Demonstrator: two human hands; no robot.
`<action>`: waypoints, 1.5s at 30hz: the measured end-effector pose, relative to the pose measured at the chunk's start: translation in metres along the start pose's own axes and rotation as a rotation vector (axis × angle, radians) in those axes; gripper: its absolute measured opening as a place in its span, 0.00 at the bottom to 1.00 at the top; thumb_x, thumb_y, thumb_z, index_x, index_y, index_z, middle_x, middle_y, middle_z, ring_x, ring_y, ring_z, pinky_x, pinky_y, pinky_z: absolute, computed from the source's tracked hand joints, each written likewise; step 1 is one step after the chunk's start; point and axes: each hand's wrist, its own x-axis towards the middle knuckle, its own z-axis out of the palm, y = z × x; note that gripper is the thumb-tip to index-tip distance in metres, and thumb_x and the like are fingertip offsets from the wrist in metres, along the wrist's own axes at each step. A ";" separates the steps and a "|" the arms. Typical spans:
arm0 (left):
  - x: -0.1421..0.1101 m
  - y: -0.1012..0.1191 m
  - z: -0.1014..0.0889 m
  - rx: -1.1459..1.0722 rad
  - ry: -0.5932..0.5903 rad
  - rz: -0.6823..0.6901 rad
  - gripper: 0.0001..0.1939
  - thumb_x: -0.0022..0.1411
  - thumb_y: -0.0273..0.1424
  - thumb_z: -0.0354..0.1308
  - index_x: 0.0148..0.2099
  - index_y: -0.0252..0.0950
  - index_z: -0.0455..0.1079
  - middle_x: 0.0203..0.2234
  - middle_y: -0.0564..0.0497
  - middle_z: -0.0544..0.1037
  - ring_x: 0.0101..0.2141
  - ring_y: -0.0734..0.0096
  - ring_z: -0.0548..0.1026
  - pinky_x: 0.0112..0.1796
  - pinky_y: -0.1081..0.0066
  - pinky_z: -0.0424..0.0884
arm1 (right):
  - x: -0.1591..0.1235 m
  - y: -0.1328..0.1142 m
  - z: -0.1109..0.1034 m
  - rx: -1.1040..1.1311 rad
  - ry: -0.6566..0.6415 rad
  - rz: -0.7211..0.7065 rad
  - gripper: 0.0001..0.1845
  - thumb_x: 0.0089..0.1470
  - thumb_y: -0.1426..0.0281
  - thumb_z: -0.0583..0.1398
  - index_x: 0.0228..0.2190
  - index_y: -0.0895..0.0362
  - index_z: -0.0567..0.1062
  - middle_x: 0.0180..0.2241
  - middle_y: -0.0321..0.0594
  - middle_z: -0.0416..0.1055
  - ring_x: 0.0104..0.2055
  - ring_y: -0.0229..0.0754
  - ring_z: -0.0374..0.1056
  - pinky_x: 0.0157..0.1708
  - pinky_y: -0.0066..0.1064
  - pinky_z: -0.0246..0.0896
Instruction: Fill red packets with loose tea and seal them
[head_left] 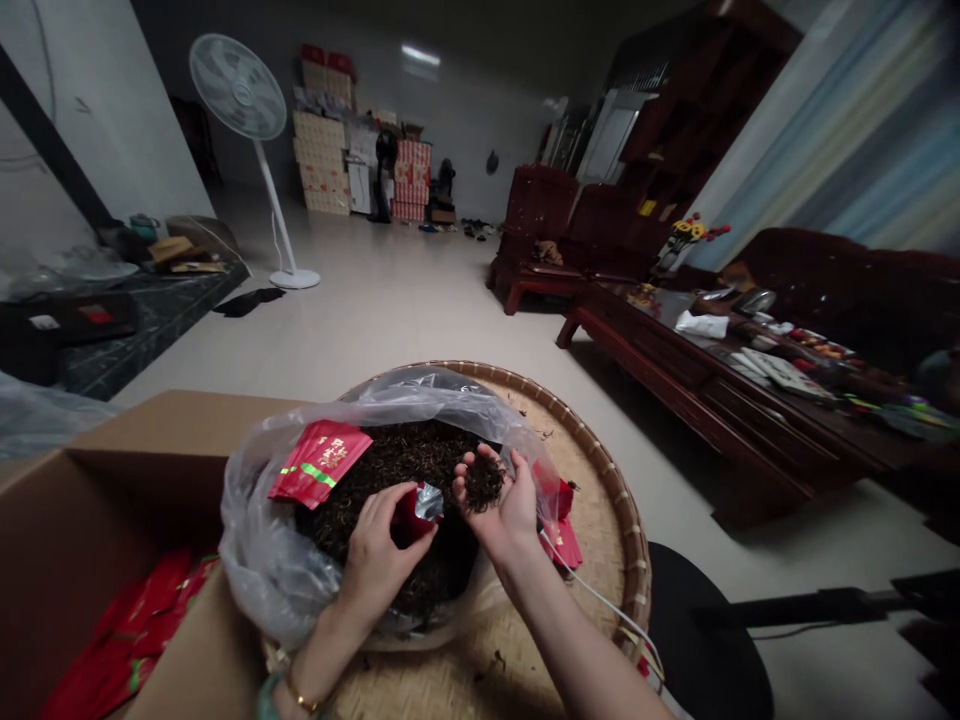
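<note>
My left hand grips a small red foil pouch, its silvery mouth facing up and toward my other hand. Palm up, my right hand cups a small heap of dark dried tea leaves, the fingers curled around it. Both hands are over a large clear plastic bag full of loose tea. A stack of red packets rests on the bag's left side. More red packets lie to the right, partly behind the bag and my hand.
The bag sits on a round woven bamboo tray. A cardboard box with red packets inside stands at left. A white cable crosses the tray's right side. Beyond are a white fan and a dark wooden table.
</note>
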 end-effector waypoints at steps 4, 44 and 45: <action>-0.001 -0.002 0.005 0.013 -0.006 0.004 0.19 0.51 0.31 0.62 0.47 0.38 0.66 0.39 0.47 0.75 0.40 0.60 0.74 0.40 0.61 0.73 | 0.001 0.003 0.007 -0.023 -0.038 -0.070 0.18 0.55 0.59 0.50 0.28 0.57 0.73 0.26 0.41 0.74 0.30 0.40 0.71 0.34 0.32 0.67; -0.005 -0.008 -0.004 -0.043 -0.012 -0.120 0.20 0.51 0.31 0.62 0.47 0.38 0.66 0.39 0.47 0.74 0.39 0.63 0.74 0.33 0.67 0.75 | 0.001 0.005 -0.003 -0.061 -0.167 0.281 0.14 0.55 0.68 0.51 0.38 0.62 0.72 0.35 0.48 0.76 0.35 0.41 0.72 0.34 0.33 0.70; -0.005 -0.007 -0.003 -0.043 -0.012 -0.115 0.19 0.51 0.30 0.62 0.47 0.38 0.66 0.39 0.47 0.74 0.39 0.63 0.74 0.33 0.67 0.75 | -0.001 0.005 0.000 -0.058 -0.159 0.243 0.15 0.56 0.66 0.51 0.38 0.61 0.73 0.35 0.47 0.76 0.36 0.42 0.72 0.36 0.34 0.70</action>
